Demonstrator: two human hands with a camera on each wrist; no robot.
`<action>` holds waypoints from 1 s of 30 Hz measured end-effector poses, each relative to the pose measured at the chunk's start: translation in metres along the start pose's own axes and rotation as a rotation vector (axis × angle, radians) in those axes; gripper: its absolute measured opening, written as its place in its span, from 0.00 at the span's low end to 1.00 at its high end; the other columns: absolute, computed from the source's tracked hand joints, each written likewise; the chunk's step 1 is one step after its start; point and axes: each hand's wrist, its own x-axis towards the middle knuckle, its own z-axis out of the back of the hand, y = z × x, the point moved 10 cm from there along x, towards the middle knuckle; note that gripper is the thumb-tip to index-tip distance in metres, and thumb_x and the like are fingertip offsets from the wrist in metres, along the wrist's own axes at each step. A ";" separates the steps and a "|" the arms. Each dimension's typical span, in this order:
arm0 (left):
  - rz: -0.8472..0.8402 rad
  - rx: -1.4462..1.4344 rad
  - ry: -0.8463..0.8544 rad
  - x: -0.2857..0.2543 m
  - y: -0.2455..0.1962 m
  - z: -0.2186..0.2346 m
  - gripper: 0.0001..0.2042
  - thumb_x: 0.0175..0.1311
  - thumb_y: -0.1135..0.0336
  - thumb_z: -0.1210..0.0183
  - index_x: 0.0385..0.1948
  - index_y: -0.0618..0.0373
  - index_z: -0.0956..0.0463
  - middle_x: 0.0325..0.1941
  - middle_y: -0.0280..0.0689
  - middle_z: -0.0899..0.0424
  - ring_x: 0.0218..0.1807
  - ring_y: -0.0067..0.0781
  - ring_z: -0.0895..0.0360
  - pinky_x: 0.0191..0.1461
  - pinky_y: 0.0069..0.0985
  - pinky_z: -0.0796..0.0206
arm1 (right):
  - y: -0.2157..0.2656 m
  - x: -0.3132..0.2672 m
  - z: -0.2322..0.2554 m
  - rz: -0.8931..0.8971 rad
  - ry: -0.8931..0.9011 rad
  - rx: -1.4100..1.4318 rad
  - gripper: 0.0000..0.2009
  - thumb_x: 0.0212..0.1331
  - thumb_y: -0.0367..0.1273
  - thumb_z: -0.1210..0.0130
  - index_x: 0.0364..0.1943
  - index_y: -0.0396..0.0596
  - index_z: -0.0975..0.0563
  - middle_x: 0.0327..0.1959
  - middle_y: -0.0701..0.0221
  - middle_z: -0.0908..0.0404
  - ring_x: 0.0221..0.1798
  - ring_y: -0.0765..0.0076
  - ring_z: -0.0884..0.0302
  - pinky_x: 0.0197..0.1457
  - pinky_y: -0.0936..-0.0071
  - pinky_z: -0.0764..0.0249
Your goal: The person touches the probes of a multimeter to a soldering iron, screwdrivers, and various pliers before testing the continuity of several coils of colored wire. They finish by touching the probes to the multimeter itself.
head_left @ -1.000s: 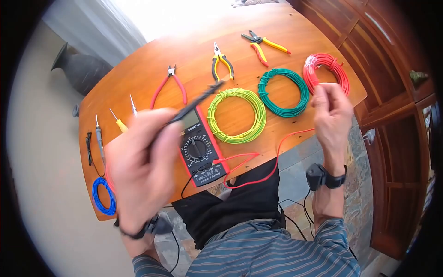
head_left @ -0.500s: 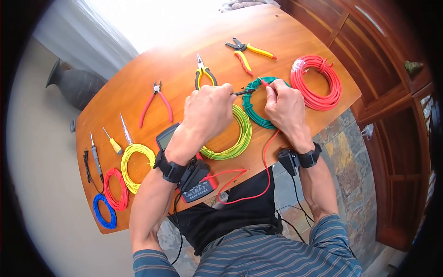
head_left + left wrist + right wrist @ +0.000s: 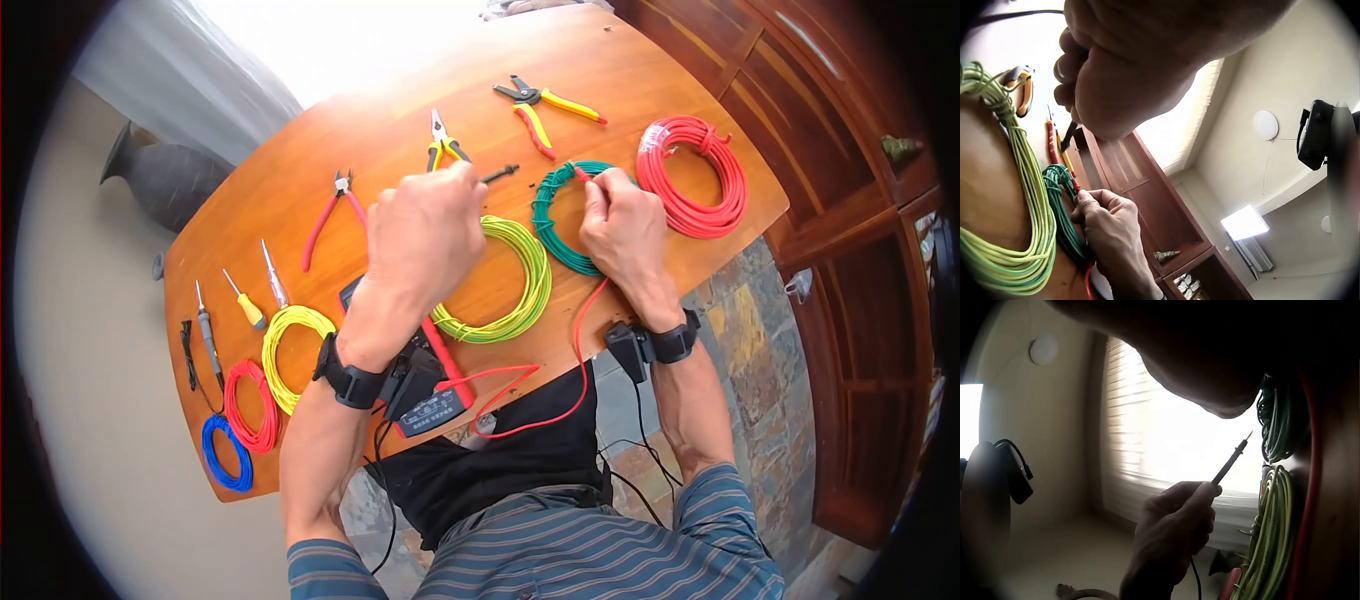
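Our left fingers (image 3: 1209, 519) pinch the black probe (image 3: 500, 173), right fingers (image 3: 1107, 198) the red probe (image 3: 583, 174), both closed.
Left of the green coil (image 3: 542, 214) we see the black probe and striped coil (image 3: 543, 270); overlapping its far edge, the red probe; right, the large red coil (image 3: 736, 188).

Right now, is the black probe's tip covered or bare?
Bare: in the right wrist view, the black probe in the left hand shows a thin tip poking out uncovered.

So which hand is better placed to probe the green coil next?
Probably the right: the right hand holds the red probe close by the green coil, while the left hand holds the black probe farther off.
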 end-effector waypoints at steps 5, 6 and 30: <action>0.142 -0.011 0.020 -0.019 0.026 0.054 0.09 0.72 0.64 0.36 0.36 0.61 0.17 0.29 0.51 0.14 0.36 0.60 0.14 0.40 0.51 0.23 | 0.032 -0.012 0.012 0.024 0.097 0.307 0.05 0.70 0.28 0.40 0.39 0.39 0.18 0.31 0.48 0.15 0.34 0.36 0.14 0.34 0.50 0.23; 0.143 -0.009 0.023 -0.028 0.032 0.059 0.09 0.72 0.64 0.36 0.36 0.61 0.17 0.29 0.51 0.14 0.36 0.60 0.14 0.40 0.51 0.23 | 0.045 -0.017 0.008 0.095 0.127 0.348 0.05 0.70 0.28 0.39 0.38 0.39 0.19 0.30 0.49 0.16 0.33 0.37 0.15 0.34 0.49 0.23; 0.217 -0.182 0.034 -0.082 0.053 0.057 0.05 0.69 0.71 0.33 0.37 0.65 0.14 0.25 0.50 0.17 0.26 0.48 0.17 0.33 0.36 0.29 | 0.114 -0.040 -0.049 0.367 0.151 0.315 0.02 0.66 0.22 0.38 0.38 0.36 0.19 0.31 0.52 0.18 0.33 0.41 0.17 0.35 0.55 0.24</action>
